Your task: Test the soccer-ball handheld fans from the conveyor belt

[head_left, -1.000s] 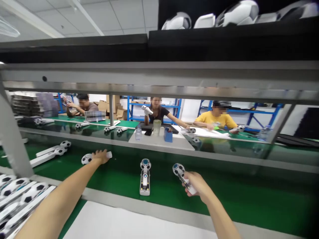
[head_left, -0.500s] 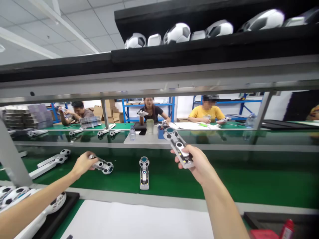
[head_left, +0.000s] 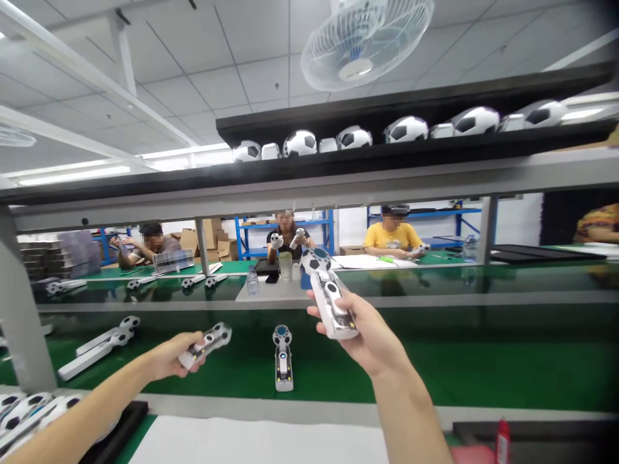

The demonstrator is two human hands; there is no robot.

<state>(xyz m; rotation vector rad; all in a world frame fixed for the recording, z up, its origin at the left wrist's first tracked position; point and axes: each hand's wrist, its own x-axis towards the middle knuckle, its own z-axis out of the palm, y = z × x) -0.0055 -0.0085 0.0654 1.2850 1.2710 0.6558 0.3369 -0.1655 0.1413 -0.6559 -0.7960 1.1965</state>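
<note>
Now both hands are up over the green belt (head_left: 435, 374), each gripping a toy. The right hand (head_left: 370, 335) is closed round the white handle of a ball-headed toy (head_left: 326, 293), held upright and tilted away, ball end on top. The left hand (head_left: 171, 354) clasps a second toy (head_left: 207, 341) by its handle, ball end pointing right. Between them a third toy (head_left: 283, 354) lies flat on the belt. Across the line, people sit working at a counter (head_left: 367, 261).
</note>
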